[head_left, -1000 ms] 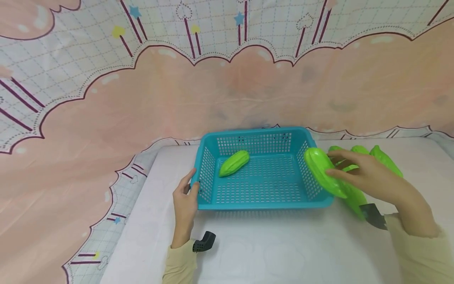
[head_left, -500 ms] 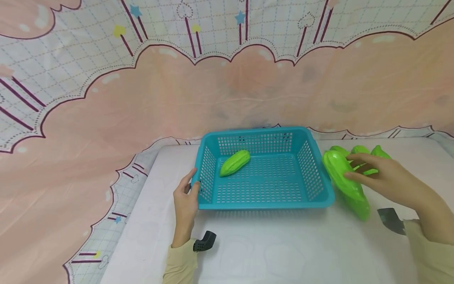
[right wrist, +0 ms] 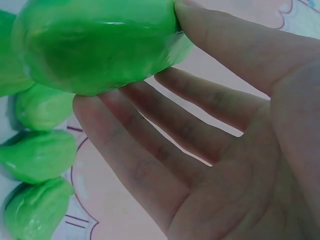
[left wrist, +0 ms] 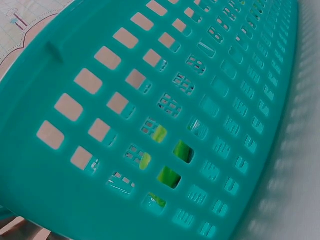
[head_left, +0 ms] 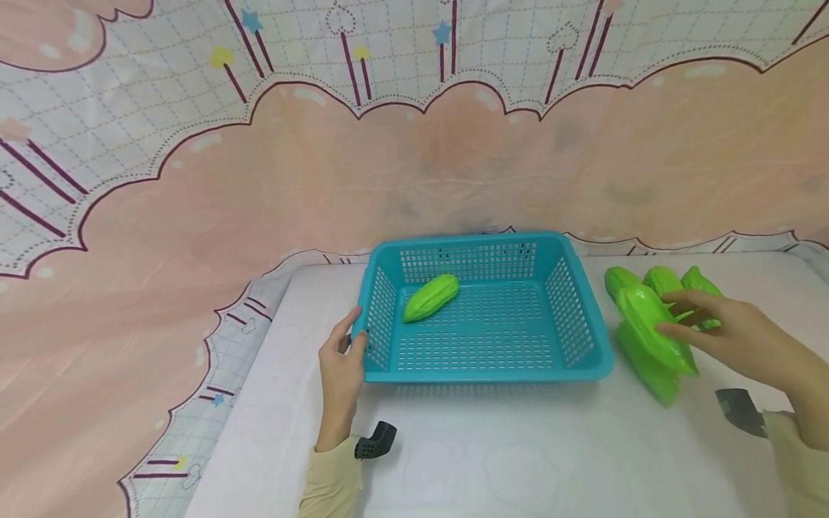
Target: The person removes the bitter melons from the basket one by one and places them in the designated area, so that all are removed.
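My left hand (head_left: 341, 367) grips the left rim of a blue plastic basket (head_left: 482, 374) with perforated walls. One bright green, ridged, plump vegetable (head_left: 430, 297) lies inside the basket at its left; its exact kind is unclear. Between thumb and fingertips, my right hand (head_left: 745, 334) pinches a similar green vegetable (head_left: 654, 327), raised at the right of the basket. This held vegetable (right wrist: 105, 45) fills the top of the right wrist view. Through the wall holes in the left wrist view, bits of green show inside the basket (left wrist: 30, 170).
Several more green vegetables lie on the white table (head_left: 479, 460) right of the basket. One of them (head_left: 650, 370) is partly covered by the held one; another (head_left: 702, 282) lies farther back. A patterned cloth (head_left: 453, 165) hangs behind the table.
My right hand has moved right with the green vegetable, from over the basket's right rim to above the others. The left hand, basket and vegetable inside have stayed in place.
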`<move>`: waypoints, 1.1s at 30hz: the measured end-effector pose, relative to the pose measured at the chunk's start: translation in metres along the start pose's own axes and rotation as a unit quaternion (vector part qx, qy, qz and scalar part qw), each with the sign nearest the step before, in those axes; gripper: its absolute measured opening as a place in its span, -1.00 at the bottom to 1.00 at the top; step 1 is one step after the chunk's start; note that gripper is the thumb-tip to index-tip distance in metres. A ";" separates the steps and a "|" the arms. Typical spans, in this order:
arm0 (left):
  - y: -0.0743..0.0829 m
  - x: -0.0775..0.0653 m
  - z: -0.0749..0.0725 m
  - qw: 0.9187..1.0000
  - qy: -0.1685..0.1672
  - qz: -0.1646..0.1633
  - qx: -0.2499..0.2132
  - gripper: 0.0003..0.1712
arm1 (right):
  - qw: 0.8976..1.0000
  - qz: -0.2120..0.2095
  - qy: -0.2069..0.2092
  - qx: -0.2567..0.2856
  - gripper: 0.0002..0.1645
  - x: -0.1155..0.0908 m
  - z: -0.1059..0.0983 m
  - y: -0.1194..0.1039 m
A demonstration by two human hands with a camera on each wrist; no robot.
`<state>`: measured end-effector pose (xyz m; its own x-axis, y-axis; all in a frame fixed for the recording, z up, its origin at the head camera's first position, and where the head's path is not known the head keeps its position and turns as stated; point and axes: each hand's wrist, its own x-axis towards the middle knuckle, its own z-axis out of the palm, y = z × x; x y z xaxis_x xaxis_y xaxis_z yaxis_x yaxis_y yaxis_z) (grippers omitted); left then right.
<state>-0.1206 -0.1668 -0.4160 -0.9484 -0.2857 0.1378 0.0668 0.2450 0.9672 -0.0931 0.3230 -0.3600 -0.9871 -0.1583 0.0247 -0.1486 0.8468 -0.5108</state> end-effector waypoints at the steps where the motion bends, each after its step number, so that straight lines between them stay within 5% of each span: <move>1: 0.000 0.000 0.000 1.000 0.000 0.001 0.000 -0.50 | 1.000 0.004 -0.004 -0.001 -0.34 0.000 0.000 0.001; 33: -0.001 0.000 0.000 1.000 -0.001 0.002 0.000 -0.50 | 0.998 0.033 -0.022 -0.042 -0.28 -0.011 0.007 0.048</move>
<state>-0.1205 -0.1674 -0.4165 -0.9486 -0.2829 0.1420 0.0711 0.2468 0.9665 -0.0887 0.3618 -0.3904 -0.9917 -0.1206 -0.0450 -0.0891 0.8953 -0.4366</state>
